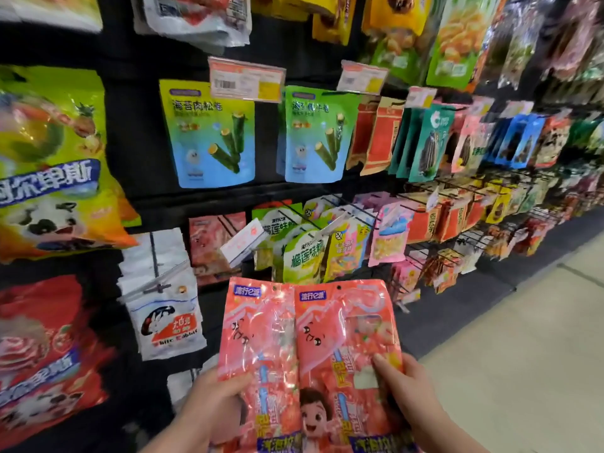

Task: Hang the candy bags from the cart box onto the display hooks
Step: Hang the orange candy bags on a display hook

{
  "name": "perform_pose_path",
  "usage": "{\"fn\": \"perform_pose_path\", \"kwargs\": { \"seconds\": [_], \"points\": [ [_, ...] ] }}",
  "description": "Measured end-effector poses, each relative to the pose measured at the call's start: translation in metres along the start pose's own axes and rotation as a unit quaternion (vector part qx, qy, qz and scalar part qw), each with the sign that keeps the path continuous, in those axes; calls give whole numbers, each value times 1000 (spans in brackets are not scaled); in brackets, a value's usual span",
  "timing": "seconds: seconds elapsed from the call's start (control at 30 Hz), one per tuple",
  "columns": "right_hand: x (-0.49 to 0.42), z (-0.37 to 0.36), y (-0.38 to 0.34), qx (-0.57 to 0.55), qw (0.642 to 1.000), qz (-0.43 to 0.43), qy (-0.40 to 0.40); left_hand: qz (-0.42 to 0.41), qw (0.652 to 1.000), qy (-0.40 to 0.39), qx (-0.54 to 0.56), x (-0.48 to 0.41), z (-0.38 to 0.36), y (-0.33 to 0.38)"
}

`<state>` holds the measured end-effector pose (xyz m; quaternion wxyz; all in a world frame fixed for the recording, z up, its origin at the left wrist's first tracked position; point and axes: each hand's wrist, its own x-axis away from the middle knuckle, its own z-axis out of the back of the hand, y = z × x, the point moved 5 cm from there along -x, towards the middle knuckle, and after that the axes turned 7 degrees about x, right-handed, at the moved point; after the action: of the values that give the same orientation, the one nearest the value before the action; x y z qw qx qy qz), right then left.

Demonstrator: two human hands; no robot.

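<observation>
Yellow-green bag (49,178), far left: white characters on a blue band, "尔卑斯" legible, first character cut by the frame edge.
Seaweed-roll bag (207,132): "海苔肉松卷".
Second seaweed-roll bag (312,135): "海苔" and closing "卷" legible, middle blurred.
White candy bag (165,318): "White Rabbit"; characters on the red patch above it too blurred to read.
Green bag (302,258): "榴莲味", rest unclear.
Left pink candy bag (258,335) and right pink candy bag (346,325): blue label at top of each, "流行" legible, remainder uncertain.
Price tag (246,80): barcode, print too small to read.
</observation>
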<state>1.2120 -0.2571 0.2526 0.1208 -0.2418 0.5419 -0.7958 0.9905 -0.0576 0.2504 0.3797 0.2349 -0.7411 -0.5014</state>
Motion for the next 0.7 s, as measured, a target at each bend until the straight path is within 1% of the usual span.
{"fn": "perform_pose_path", "kwargs": {
  "seconds": [0.07,0.13,0.23,0.3,0.37,0.47,0.53,0.7],
  "points": [
    [-27,-10,-4,8,999,3,-48,14,998,50,23,-11,4,-5],
    [-53,-18,-12,29,996,18,-88,1,996,85,22,-17,5,-10],
    [-81,-29,-32,39,988,42,-145,7,989,132,65,-20,6,-19],
    [-97,-38,-45,45,980,57,-187,-13,985,158,61,-15,0,-15],
    [-110,-50,-52,51,971,66,-226,-24,977,201,60,-9,-2,-14],
    [-119,-69,-61,65,955,77,-278,-27,965,254,62,4,-3,-15],
    [-121,-81,-66,68,945,80,-310,-45,951,298,62,14,-1,-18],
    [-117,-108,-73,61,925,72,-369,-49,931,350,86,34,13,-26]
  ]
}}
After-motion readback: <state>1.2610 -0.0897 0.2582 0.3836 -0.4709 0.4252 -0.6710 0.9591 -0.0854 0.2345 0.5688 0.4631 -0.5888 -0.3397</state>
